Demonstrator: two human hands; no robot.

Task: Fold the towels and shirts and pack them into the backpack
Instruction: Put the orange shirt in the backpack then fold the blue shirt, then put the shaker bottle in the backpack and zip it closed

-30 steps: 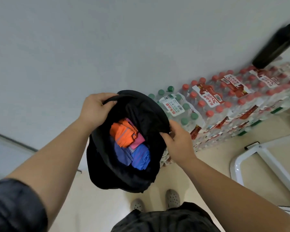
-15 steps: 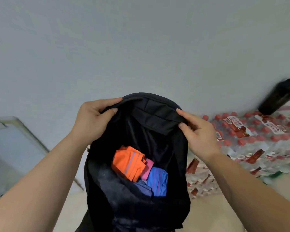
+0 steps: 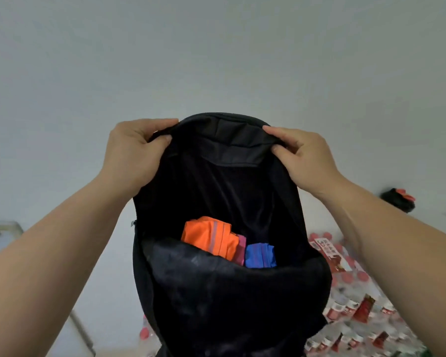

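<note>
A black backpack [image 3: 232,300] hangs open in front of me, held up by its top rim. My left hand [image 3: 131,155] grips the rim's left corner, thumb inside and fingers over the edge. My right hand [image 3: 304,158] pinches the rim's right corner the same way. Inside, at the bottom, lie a folded orange cloth [image 3: 209,237], a pink cloth [image 3: 240,249] tucked beside it, and a folded blue cloth [image 3: 260,255] on the right. The front flap hides their lower parts.
Packs of water bottles with red caps [image 3: 355,300] are stacked at the lower right against a plain grey wall [image 3: 216,60]. A dark object with a red top [image 3: 398,202] stands at the far right. A pale frame edge [image 3: 3,229] shows at the left.
The backpack has risen and come closer, filling more of the view. My right hand moved from the side of the opening to the top rim. The view tilted upward.
</note>
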